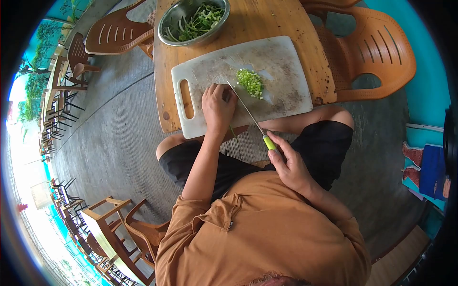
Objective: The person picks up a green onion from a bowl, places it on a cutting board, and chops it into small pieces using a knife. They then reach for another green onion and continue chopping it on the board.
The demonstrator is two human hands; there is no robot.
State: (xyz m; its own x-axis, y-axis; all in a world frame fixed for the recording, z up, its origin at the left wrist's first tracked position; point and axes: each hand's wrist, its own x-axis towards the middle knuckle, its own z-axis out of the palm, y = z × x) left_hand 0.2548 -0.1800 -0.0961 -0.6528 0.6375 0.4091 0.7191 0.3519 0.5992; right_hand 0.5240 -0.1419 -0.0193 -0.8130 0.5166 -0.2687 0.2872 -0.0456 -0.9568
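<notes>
My left hand (pixel 218 107) rests on the left part of a worn white cutting board (pixel 200 71), its fingers curled in. A thin green stalk (pixel 233 131) sticks out below that hand past the board's near edge; the part under the fingers is hidden. In my right hand (pixel 292 167) is a kitchen knife (pixel 248 110) with a lime-green handle. Its blade slants up and left across the board, and the tip lies close beside my left fingers. Just right of the tip sits a small heap of finely chopped pale-green pieces (pixel 250 83).
A metal bowl (pixel 164 29) of leafy greens and whitish slices stands behind the board on the wooden table (pixel 164 102). Brown plastic chairs (pixel 398 47) flank the table. My knees are under its near edge. More tables and chairs line the left side.
</notes>
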